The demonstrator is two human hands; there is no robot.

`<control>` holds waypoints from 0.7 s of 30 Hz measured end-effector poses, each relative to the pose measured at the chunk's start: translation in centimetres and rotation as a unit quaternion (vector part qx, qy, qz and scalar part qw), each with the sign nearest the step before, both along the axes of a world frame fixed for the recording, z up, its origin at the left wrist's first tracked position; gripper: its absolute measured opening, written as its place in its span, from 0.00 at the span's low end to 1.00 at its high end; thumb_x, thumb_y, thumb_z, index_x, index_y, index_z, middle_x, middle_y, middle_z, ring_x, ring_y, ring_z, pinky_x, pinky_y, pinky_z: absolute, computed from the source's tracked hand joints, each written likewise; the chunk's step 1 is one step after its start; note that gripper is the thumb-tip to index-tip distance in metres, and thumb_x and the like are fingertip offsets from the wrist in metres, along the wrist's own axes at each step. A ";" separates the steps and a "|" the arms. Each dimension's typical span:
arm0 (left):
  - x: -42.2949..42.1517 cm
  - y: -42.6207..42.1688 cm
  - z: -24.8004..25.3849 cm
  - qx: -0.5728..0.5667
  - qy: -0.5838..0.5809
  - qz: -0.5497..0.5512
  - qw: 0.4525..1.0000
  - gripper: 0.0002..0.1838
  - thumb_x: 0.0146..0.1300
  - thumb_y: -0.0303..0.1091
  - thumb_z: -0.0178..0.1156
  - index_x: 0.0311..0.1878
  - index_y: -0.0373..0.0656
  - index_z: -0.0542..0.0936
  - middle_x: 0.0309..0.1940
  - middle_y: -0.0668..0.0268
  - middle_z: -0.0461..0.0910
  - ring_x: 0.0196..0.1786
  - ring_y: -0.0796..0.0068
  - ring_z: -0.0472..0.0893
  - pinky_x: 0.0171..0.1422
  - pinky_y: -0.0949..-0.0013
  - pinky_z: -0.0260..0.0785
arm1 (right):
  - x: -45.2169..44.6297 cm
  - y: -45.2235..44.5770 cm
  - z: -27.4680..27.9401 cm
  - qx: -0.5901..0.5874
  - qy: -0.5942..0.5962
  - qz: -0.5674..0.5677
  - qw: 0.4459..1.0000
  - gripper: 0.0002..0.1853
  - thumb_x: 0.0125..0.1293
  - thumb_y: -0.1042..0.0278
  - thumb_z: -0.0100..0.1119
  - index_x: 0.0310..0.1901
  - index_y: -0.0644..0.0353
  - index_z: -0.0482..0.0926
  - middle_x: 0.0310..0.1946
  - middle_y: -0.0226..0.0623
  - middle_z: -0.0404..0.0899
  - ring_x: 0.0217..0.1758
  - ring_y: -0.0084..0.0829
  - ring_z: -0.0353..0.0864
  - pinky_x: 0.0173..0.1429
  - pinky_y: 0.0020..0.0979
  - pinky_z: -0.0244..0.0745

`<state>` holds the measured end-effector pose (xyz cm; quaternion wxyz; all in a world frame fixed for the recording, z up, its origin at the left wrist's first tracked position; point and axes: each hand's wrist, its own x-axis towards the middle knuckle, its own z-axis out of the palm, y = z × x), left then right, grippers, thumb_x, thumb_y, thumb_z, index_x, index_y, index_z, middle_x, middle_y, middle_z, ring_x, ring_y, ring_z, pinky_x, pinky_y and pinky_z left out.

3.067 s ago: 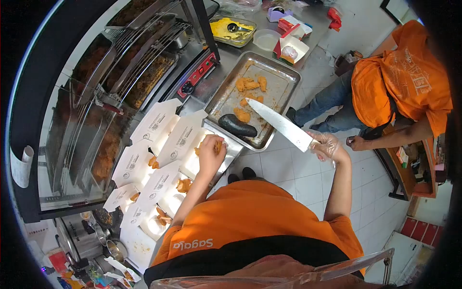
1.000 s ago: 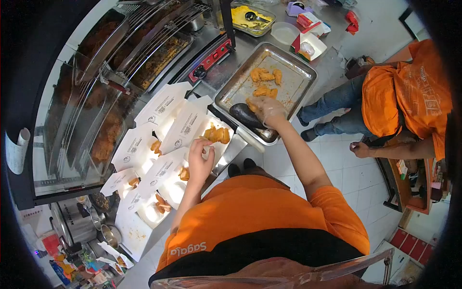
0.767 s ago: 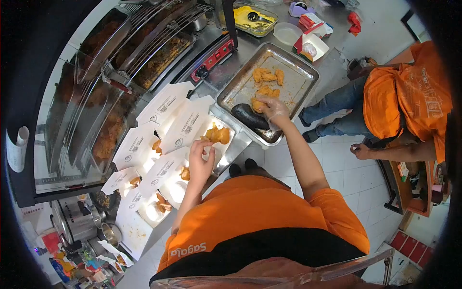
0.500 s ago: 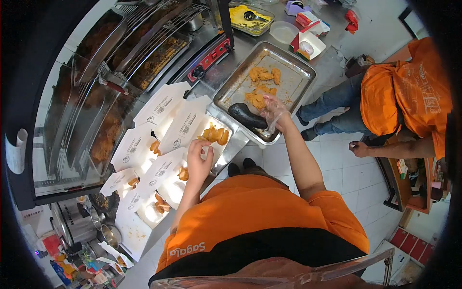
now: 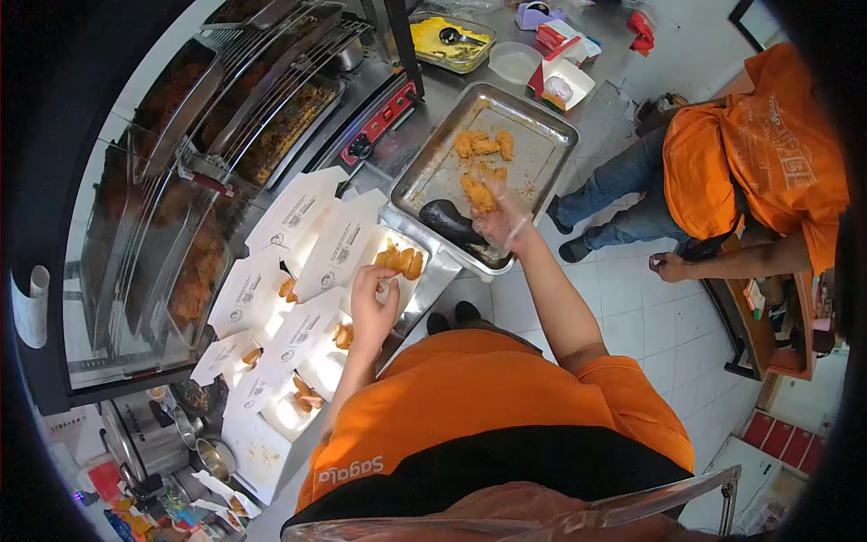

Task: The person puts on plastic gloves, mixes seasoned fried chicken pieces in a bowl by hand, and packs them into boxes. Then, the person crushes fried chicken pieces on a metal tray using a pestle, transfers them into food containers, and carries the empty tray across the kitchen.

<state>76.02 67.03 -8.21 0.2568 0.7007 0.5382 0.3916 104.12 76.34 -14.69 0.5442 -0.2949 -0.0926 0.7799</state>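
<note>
My right hand (image 5: 506,217), in a clear plastic glove, grips a fried chicken piece (image 5: 478,192) over the metal tray (image 5: 544,149). Beside that hand, a dark oblong object (image 5: 452,224) rests in the tray's near corner. More chicken pieces (image 5: 480,144) lie toward the tray's far side. My bare left hand (image 5: 375,298) has loosely bent fingers with a gap at the thumb and nothing visible in them. It hovers at the near edge of an open white box holding cut chicken (image 5: 399,260). Other open boxes (image 5: 246,294) hold chicken and white mounds.
A glass display cabinet (image 5: 158,235) stands on the left. Beyond the tray are a yellow-filled container (image 5: 449,41), a clear bowl (image 5: 515,62) and a red-and-white box (image 5: 560,86). Another person in orange (image 5: 713,172) stands at the right. Metal pots (image 5: 149,434) sit lower left.
The knife has left my right hand, which has moved down to the tray and taken a chicken piece. My left hand has let go of chicken, and cut pieces now show in the nearest box.
</note>
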 end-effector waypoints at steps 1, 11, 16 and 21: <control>0.0 0.0 0.1 -0.002 0.000 -0.001 1.000 0.07 0.54 0.21 0.59 0.38 0.37 0.77 0.38 0.59 0.75 0.32 0.68 0.72 0.36 0.70 0.67 | -0.2 0.1 -0.9 0.003 -0.057 -0.026 0.998 0.20 0.65 0.59 0.58 0.58 0.47 0.70 0.42 0.31 0.76 0.34 0.33 0.75 0.35 0.30 0.73; -1.0 -0.2 -0.1 0.010 -0.028 -0.014 0.999 0.08 0.54 0.20 0.59 0.38 0.38 0.77 0.38 0.59 0.75 0.33 0.68 0.72 0.36 0.71 0.65 | -1.4 -0.1 -3.4 0.250 -0.741 -0.044 0.621 0.15 0.62 0.73 0.56 0.51 0.54 0.79 0.49 0.41 0.80 0.52 0.35 0.80 0.55 0.31 0.74; -0.8 -1.3 -0.5 -0.016 -0.019 0.003 1.000 0.08 0.54 0.20 0.59 0.38 0.39 0.77 0.38 0.59 0.76 0.32 0.69 0.72 0.35 0.71 0.65 | 2.3 1.4 -2.7 0.146 -0.721 -0.148 0.661 0.13 0.57 0.76 0.55 0.42 0.55 0.84 0.42 0.44 0.83 0.45 0.41 0.82 0.51 0.34 0.75; 1.1 -1.3 -0.5 -0.023 -0.012 0.067 0.997 0.07 0.55 0.20 0.59 0.38 0.39 0.77 0.36 0.60 0.76 0.31 0.69 0.70 0.35 0.71 0.64 | 6.4 4.7 0.9 0.123 -0.826 0.038 0.549 0.12 0.56 0.63 0.59 0.39 0.59 0.80 0.38 0.50 0.81 0.42 0.47 0.81 0.46 0.40 0.75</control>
